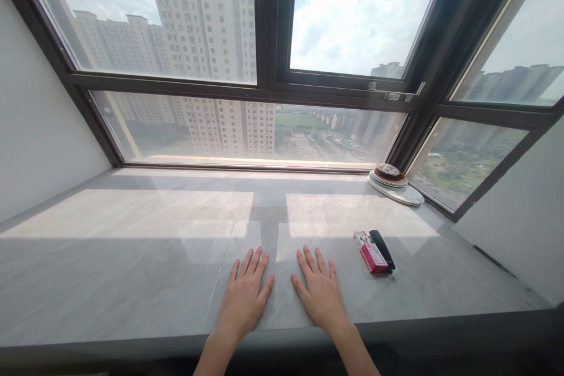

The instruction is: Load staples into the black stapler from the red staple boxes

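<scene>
My left hand [245,295] lies flat on the grey stone windowsill [132,282], fingers spread and nothing held. Beside it, with a gap between the thumbs, my right hand [319,289] rests palm down in the same way, also without anything in it. To the right of my right hand, apart from it, is a small pink and white box [372,255]. A black stapler [382,249] lies against the box's right side.
Several stacked round plates or lids [391,179] sit in the far right corner by the window frame [264,94]. The sill's front edge [132,342] runs under my wrists. White walls [39,111] close off both sides. A dark strip [494,261] lies along the right wall.
</scene>
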Action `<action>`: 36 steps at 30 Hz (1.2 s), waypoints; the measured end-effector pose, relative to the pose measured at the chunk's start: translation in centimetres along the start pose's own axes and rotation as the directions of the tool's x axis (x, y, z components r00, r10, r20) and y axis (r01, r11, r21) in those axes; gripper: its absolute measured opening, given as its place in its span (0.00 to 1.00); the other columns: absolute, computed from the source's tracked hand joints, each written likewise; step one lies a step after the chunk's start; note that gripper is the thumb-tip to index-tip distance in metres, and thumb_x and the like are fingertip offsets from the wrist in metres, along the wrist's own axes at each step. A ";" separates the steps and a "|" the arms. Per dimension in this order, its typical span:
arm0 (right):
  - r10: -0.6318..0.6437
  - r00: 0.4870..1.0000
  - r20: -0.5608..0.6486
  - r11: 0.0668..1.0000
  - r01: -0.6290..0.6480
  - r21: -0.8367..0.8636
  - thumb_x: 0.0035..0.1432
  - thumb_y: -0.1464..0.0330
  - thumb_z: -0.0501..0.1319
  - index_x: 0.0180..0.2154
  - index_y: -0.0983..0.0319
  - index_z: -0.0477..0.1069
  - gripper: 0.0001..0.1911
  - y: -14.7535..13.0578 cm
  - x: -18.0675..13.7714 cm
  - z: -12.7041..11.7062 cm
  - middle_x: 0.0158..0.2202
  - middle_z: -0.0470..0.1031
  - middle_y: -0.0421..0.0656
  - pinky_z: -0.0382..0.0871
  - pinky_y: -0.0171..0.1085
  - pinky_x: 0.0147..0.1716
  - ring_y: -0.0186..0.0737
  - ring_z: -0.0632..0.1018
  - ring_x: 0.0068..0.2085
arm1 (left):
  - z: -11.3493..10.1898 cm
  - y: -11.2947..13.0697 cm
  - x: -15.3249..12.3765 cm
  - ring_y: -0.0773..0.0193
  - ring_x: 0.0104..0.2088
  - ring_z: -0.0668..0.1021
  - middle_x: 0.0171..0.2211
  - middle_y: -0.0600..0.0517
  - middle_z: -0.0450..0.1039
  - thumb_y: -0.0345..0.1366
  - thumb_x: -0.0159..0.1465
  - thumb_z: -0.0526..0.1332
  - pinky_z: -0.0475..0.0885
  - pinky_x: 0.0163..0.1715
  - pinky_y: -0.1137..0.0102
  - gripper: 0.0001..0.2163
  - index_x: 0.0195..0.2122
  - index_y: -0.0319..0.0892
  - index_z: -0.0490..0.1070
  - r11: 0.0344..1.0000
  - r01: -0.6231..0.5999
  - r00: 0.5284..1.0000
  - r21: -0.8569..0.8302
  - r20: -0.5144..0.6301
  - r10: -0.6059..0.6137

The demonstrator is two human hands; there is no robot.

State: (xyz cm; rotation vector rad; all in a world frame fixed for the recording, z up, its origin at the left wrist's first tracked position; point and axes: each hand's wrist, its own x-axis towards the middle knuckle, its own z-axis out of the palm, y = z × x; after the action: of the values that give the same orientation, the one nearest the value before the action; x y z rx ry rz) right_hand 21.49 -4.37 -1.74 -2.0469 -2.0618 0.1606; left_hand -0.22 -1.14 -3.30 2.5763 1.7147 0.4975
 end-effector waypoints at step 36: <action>-0.007 1.000 -0.002 1.000 0.007 -0.001 0.71 0.50 0.42 0.72 0.49 0.46 0.33 0.1 0.0 0.1 0.74 0.39 0.33 0.33 0.56 0.69 0.50 0.40 0.74 | 0.1 0.0 0.0 0.54 0.72 0.51 0.73 0.54 0.47 0.49 0.74 0.45 0.49 0.69 0.51 0.26 0.72 0.54 0.50 1.000 0.001 1.000 -0.009 0.002 -0.001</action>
State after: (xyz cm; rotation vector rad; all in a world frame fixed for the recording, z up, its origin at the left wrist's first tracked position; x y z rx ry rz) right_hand 21.59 -4.33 -1.84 -2.0391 -2.0685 0.1557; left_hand -0.19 -1.13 -3.42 2.5685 1.7095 0.5012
